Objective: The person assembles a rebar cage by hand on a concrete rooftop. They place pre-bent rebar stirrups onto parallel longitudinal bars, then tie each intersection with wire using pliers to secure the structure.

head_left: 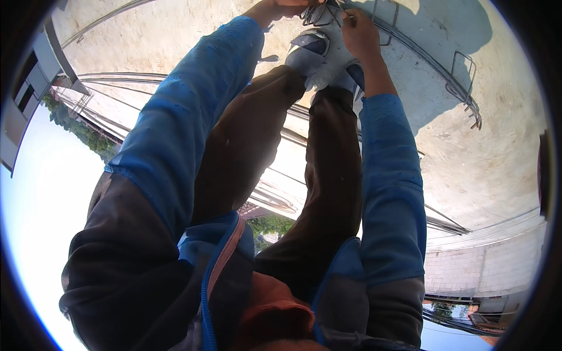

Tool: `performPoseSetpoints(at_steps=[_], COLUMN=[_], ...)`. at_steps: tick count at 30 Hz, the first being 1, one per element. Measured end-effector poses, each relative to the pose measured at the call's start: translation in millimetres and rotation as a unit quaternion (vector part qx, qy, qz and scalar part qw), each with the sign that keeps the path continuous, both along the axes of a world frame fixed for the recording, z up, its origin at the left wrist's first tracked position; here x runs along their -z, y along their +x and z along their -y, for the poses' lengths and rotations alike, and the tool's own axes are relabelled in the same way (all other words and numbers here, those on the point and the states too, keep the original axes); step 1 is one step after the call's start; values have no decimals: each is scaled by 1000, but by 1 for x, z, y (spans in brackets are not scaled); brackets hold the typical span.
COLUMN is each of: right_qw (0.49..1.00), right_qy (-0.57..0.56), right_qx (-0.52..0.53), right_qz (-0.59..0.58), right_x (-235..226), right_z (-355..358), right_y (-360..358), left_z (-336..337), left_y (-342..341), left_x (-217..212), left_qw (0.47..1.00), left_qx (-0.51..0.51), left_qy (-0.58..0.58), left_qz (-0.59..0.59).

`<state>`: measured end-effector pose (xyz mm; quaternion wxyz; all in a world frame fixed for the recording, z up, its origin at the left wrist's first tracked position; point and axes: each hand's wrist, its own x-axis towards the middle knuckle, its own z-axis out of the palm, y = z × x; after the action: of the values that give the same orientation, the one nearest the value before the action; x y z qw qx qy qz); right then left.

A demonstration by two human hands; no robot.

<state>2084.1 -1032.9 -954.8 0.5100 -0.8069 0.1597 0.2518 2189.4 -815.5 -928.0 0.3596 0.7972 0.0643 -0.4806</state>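
Note:
At the top edge, my left hand (288,3) is mostly cut off, so its grip does not show. It is beside a cluster of dark bent steel wire (314,14). My right hand (361,36) is closed just right of that cluster, with a thin piece at its fingers too small to make out. From there a bundle of long steel bars (418,50) runs down to the right over the pale concrete. Rectangular bent steel stirrups (462,73) sit along the bars. My shoes (308,50) are just below my hands.
More long thin bars (123,77) lie on the concrete floor (497,152) to the left and behind my legs. Another bar bundle (448,225) lies at the right, near a low pale block wall (486,266). My shadow (436,88) falls over the floor at upper right.

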Motion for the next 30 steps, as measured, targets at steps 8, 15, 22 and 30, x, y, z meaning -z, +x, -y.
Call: performPoseSetpoints(at_steps=[8, 15, 22, 30], right_qw=[978, 952, 986, 996], right_qy=[185, 252, 101, -81], right_qx=[36, 149, 128, 48], right_qz=[-85, -95, -47, -12], right_x=[0, -26, -6, -23], right_z=[-1, -59, -50, -57], right_y=[1, -26, -50, -42], left_z=[-20, -37, -35, -138], left_y=[-13, 8, 14, 54], left_x=[55, -5, -31, -11], left_qw=[988, 978, 973, 846], left_qx=[-40, 77, 203, 474], left_qy=[-148, -187, -101, -2], left_qz=[-19, -52, 38, 246])
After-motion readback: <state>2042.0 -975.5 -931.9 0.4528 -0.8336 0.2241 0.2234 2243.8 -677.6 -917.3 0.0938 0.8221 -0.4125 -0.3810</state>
